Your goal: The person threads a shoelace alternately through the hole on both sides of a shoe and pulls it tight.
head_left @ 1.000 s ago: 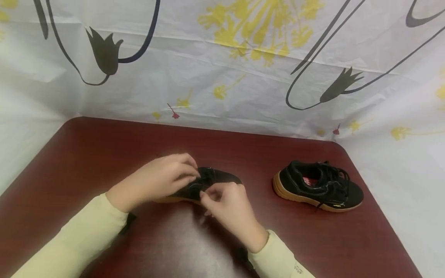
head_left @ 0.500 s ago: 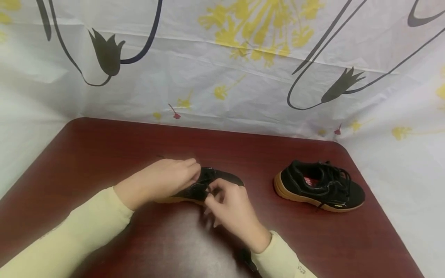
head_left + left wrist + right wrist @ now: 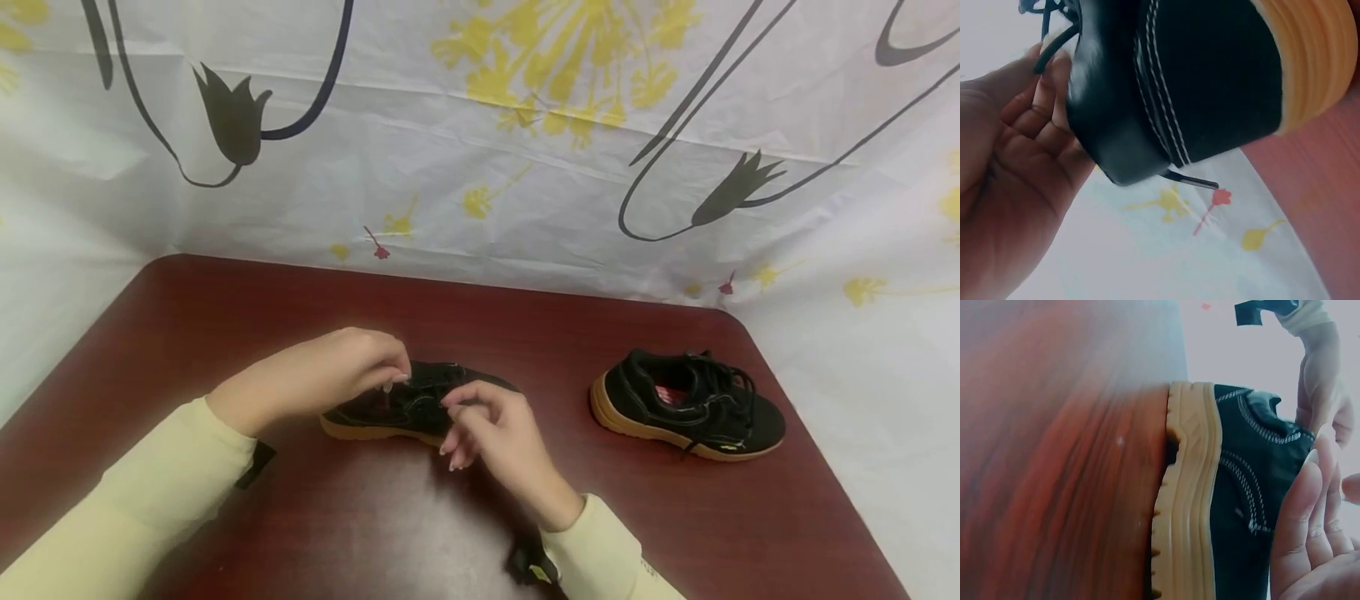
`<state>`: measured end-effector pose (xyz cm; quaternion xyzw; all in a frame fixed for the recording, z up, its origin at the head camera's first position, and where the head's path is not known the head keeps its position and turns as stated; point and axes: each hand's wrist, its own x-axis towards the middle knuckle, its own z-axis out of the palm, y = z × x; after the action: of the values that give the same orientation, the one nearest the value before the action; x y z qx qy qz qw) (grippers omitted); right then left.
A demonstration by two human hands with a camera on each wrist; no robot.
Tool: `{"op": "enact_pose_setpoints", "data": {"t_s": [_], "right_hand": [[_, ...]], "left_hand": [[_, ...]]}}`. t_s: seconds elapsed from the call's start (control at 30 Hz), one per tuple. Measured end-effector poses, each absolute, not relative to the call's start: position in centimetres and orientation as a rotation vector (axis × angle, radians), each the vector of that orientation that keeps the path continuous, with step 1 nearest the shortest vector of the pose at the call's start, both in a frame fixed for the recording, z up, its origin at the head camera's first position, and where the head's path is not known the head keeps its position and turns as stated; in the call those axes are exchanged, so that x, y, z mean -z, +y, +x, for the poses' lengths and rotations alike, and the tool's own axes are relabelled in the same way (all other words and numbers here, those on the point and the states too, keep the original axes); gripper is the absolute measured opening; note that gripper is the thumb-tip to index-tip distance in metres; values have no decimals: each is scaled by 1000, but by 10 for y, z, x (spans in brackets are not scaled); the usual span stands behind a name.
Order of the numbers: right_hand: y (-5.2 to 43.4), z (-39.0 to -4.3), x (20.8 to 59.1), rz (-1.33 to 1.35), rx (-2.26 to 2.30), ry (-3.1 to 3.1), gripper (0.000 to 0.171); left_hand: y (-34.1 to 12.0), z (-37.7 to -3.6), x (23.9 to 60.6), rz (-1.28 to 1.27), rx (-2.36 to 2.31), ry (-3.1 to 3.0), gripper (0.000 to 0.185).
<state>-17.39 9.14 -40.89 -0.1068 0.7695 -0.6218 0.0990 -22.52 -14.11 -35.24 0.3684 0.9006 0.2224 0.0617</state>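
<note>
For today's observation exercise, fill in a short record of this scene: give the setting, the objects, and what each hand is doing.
setting: dark red table against a white floral-printed sheet
near shoe: black shoe with tan sole, standing on its sole in front of the person
far shoe: matching second shoe, set apart to the right, untouched
left hand: left hand over the near shoe, fingertips pinching a black lace
right hand: right hand beside the near shoe, fingers curled; whether it holds a lace cannot be told
sleeves: pale yellow
</note>
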Motion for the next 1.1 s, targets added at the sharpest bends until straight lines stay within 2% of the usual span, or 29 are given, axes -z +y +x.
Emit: {"op": "enact_pose_setpoints", "data": {"t_s": [0.3,0.5,0.8,1.1], "right_hand": [[93,-174,407,-459,1549,2579,22],[96,-176,407,-537,1511,2551,13],[97,-177,407,-586,1469,2625,12],[100,-178,401,-666,1290,2787,12]], "left_hand": [[-145,-227,354,1121,-714,2705,10],[-149,-227,350,1025,-748,2781,9],[-151,-227,345,958,-753,2898,8],[-149,-210,345,751,-899,2786,13]]}}
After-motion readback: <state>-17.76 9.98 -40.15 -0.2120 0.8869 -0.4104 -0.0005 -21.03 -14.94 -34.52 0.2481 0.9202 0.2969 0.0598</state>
